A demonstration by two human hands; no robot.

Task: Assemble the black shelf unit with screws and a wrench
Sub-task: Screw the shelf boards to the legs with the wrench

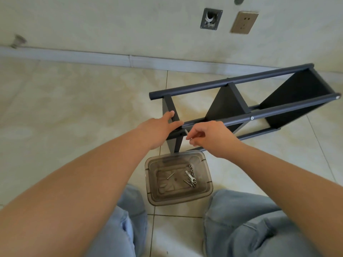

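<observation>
The black shelf unit (241, 106) lies on its side on the floor (74, 101), close to the wall edge of the floor. Its long round bars run toward the right, and flat black boards sit between them.

The left hand (157, 127) rests on the near end of the shelf unit. Its fingers lie mostly straight against the end board, so this grip is loose and just steadies the frame. The right hand (207, 136) pinches something small and shiny, which looks like a screw (188, 137), right beside the near bar. This grip is closed tight on it with finger and thumb.

The step now seems to be putting that screw into a hole at the near end. To do it well, keep the left hand pressing so the frame does not wobble. Line the screw up straight with the hole (a tilted screw gets stuck). Turn it by fingers first until it catches.

Just in front of the knees (250, 219) sits a clear tub (178, 198) on the floor. Inside it are more screws (188, 182) and a small wrench (189, 176). The wrench is probably best saved for the final tightening.
</observation>
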